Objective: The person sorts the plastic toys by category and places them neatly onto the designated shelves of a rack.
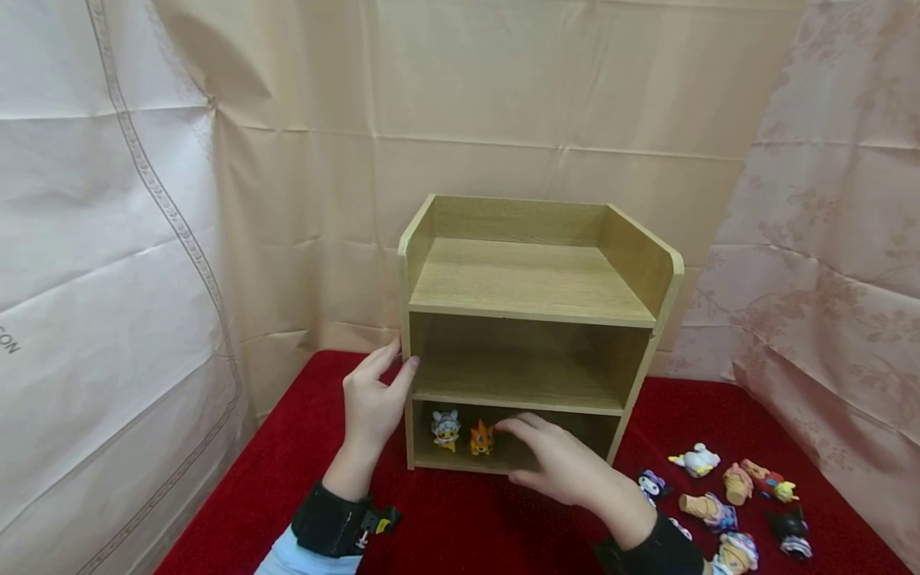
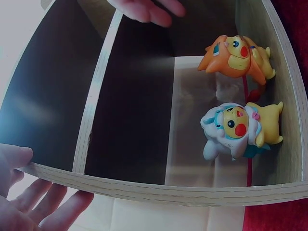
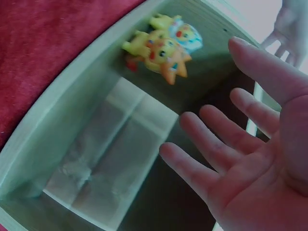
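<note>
Fingers, right hand (image 1: 557,461): spread, holding nothing, at the opening of the bottom compartment (image 1: 598,431).
Fingers, left hand (image 1: 372,399): loosely parted astride a side edge of the wooden shelf (image 1: 532,279); firmness of contact unclear.
Bottom compartment: white-hooded figurine (image 1: 446,430), orange-hooded figurine (image 1: 482,438) just beside.
Red cloth (image 1: 266,487): further figurines (image 1: 707,509); one partly hidden behind the right cuff (image 1: 668,551).

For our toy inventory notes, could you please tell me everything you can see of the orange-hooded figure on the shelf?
The orange-hooded figure has a yellow face and body, a dark eye, a red cheek and an orange hood with pointed tips. It looks like smooth plastic. It stands upright on the lowest level of the wooden-looking shelf, beside the white-hooded figure with a gap between. The right hand is near but apart; only the shelf seems to touch it.
</note>
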A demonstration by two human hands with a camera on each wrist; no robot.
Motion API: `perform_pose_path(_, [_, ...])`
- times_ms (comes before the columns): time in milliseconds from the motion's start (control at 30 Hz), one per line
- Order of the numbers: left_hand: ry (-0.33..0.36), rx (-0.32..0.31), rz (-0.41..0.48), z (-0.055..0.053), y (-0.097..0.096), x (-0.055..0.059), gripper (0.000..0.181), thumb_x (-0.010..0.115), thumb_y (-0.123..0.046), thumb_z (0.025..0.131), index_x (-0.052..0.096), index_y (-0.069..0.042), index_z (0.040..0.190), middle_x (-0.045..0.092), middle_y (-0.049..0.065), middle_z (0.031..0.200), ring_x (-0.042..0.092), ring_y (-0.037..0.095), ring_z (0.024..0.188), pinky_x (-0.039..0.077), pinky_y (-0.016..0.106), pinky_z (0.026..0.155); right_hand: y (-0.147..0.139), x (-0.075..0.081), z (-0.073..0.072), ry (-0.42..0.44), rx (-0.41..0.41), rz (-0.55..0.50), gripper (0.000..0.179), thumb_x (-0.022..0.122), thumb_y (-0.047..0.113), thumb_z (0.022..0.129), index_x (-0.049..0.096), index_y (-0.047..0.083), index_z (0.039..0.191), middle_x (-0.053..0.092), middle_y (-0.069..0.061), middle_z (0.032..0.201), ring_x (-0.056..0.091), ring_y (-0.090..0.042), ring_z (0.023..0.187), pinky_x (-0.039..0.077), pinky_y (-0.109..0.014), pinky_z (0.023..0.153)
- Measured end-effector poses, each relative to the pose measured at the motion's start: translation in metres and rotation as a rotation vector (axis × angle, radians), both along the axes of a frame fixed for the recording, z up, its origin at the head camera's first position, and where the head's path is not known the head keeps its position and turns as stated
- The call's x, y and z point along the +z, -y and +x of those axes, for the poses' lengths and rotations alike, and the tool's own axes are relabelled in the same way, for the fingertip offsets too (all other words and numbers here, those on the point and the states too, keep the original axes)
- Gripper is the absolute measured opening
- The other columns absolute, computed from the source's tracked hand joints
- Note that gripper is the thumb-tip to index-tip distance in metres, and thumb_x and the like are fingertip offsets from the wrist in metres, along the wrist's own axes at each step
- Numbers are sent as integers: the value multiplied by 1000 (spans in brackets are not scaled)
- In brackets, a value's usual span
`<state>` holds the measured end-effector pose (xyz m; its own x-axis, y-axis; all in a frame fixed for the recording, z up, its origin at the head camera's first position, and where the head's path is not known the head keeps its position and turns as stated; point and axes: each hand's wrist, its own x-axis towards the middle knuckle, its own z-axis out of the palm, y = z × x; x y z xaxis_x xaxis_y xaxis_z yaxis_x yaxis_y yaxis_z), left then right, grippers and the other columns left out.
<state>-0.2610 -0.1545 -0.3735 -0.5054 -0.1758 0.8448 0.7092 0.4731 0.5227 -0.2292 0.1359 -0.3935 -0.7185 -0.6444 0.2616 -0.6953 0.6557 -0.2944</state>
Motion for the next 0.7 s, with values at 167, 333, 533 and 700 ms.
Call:
perform_pose_path(167, [-7,-1,0,0,0,0,42,80,-2,88,69,1,128,72,13,119,72,25,102,59,38,83,-8,9,9,14,3,-32,57,83,21,88,59,11,138,60,-6,135,59,-23,124,52,-46,99])
perform_pose_path(333, [-11,-11,4,0,0,0,43,81,-2,87,69,0,128,72,14,119,72,25,102,59,40,84,-20,15,17,38,17,-69,55,81,21,89,59,14,139,62,-3,136,59,-22,125,52,-46,99])
perform_pose_path(533, [-11,-7,5,1,-1,1,42,81,-2,87,69,2,127,72,15,118,72,26,102,58,38,85,-34,24,25,27,27,-119,54,80,21,90,60,10,139,64,-4,134,62,-22,120,55,-40,91])
perform_pose_path(700, [-21,19,0,0,-1,1,41,82,-2,86,71,2,125,73,14,117,72,25,104,56,33,88,-47,31,29,-33,16,-134,50,81,21,90,62,11,135,67,-5,128,67,-21,111,57,-37,85])
